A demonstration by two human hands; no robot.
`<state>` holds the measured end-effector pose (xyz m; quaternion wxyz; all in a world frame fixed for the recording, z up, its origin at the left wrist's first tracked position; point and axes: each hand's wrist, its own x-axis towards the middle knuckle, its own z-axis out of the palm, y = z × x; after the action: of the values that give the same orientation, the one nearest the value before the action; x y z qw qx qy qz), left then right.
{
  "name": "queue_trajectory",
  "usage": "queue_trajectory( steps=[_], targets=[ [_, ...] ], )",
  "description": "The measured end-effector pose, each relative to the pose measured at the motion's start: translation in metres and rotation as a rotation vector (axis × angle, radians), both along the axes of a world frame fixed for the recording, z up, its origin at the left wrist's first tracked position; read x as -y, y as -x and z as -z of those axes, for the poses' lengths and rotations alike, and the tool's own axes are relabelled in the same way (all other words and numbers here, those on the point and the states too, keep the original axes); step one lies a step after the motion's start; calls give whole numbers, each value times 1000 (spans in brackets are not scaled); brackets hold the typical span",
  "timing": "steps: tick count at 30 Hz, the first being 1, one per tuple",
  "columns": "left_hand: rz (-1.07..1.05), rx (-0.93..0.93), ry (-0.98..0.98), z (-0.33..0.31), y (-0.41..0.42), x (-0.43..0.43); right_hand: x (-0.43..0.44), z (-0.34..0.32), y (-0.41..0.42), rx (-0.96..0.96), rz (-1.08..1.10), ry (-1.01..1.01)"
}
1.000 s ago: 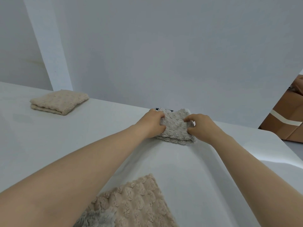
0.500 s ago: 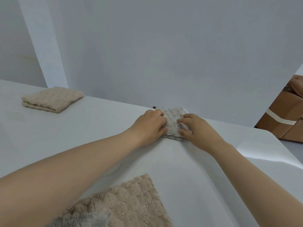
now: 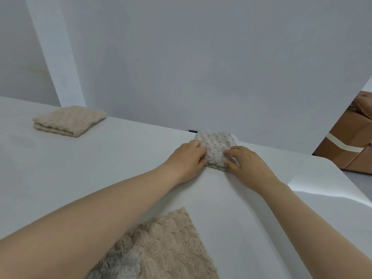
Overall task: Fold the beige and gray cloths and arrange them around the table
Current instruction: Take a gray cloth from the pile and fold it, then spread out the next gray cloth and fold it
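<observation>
White wall [image 3: 201, 67] fills the upper view, with a paler upright strip [image 3: 52, 57] at left. White surface [image 3: 80, 178] runs from near edge to wall; its right corner is rounded. Both bare forearms reach forward across it, coming together at the far edge. Flat beige cloth [image 3: 171, 248] lies spread at the near edge between the forearms, partly under the left one. A tuft of loose gray cloth [image 3: 120, 264] overlaps its near-left part. Cardboard boxes [image 3: 346, 141] with a pale tape band stand off the surface at far right. Folded beige cloth [image 3: 68, 120] sits at the far left near the wall, layers stacked, well apart from the hands. Folded gray cloth [image 3: 216, 146] lies at the far edge, centre-right, just in front of the wall. Left hand [image 3: 187, 160] holds its left side, fingers curled onto the top, thumb at the near edge. Right hand [image 3: 247, 166] holds its right side, fingers bent over the pile. Small dark object [image 3: 193, 130] shows just behind the cloth's far-left corner; too small to identify.
</observation>
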<state>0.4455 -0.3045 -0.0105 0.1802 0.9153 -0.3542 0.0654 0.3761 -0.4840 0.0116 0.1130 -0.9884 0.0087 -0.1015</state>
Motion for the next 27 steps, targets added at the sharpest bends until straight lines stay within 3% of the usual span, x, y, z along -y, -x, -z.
queue_trajectory(
  steps=[27],
  targets=[
    [-40,90,37,-79,237,-153,-134,-74,229,116,-199,45]
  ],
)
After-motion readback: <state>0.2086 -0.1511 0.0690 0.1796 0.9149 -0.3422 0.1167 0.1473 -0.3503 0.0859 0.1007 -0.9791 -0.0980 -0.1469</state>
